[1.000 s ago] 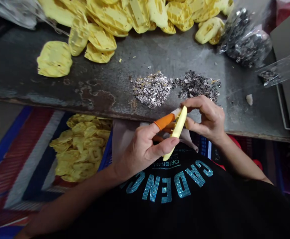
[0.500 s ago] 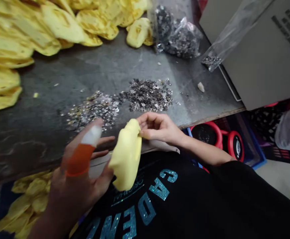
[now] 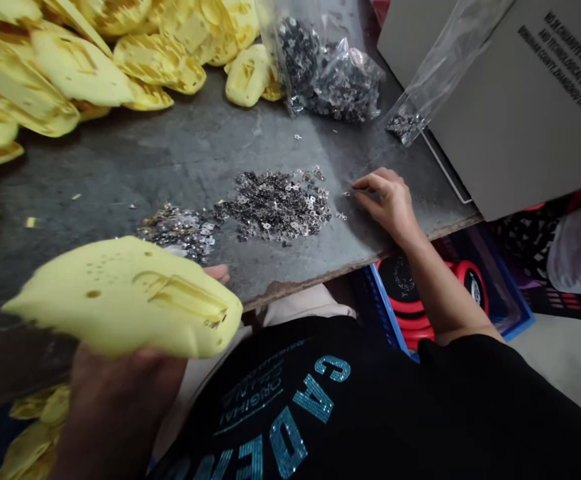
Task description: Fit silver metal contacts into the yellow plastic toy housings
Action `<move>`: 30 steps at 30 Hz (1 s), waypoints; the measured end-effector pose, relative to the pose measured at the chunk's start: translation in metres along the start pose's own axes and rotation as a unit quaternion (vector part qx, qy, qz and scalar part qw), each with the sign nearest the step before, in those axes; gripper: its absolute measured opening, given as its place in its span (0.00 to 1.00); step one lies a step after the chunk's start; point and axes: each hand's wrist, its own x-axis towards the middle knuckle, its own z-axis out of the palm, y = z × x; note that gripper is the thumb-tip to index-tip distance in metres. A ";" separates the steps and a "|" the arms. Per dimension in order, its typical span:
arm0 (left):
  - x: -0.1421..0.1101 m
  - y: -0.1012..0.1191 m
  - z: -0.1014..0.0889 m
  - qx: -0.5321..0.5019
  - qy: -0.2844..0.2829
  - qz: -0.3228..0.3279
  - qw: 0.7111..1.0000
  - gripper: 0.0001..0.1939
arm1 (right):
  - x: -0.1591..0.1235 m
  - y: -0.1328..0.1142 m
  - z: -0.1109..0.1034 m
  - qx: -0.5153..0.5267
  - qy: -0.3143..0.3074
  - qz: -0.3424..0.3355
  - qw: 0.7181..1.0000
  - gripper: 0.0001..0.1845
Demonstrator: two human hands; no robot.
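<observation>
My left hand (image 3: 120,400) is at the lower left, shut under a yellow moulded plastic piece (image 3: 120,300), with its thumb tip showing beyond the far edge. The orange finger cover seen earlier is hidden. My right hand (image 3: 385,203) rests on the steel table (image 3: 170,153), its fingertips close to a pile of dark metal bits (image 3: 275,207). Whether those fingertips pinch a tiny bit is too small to tell. A smaller silvery pile (image 3: 178,230) lies against the dark one, just beyond the yellow piece.
Yellow plastic pieces (image 3: 70,67) are heaped along the far table edge, and more (image 3: 35,427) lie below the near edge. Clear bags of metal bits (image 3: 325,70) sit far right, beside a grey carton (image 3: 510,113). A blue crate (image 3: 420,293) holding red rings stands under the table.
My right hand has let go of the yellow piece and moved onto the table by the dark pile. My left hand has carried the piece leftward, turning its flat face up. The view has shifted.
</observation>
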 end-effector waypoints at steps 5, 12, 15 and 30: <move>0.006 -0.030 0.008 -0.063 -0.011 -0.014 0.998 0.38 | 0.017 0.029 0.007 -0.045 -0.049 -0.026 0.997 0.04; 0.003 -0.046 0.021 -0.210 -0.130 0.018 0.969 0.40 | -0.004 -0.051 0.004 0.183 -0.017 -0.171 0.968 0.03; 0.003 -0.052 0.018 -0.259 -0.167 -0.003 0.951 0.37 | -0.013 -0.111 0.005 0.231 -0.099 -0.248 0.936 0.03; -0.011 -0.055 -0.003 -0.313 -0.216 -0.021 0.925 0.43 | 0.004 -0.188 0.023 0.106 -0.165 -0.457 0.868 0.04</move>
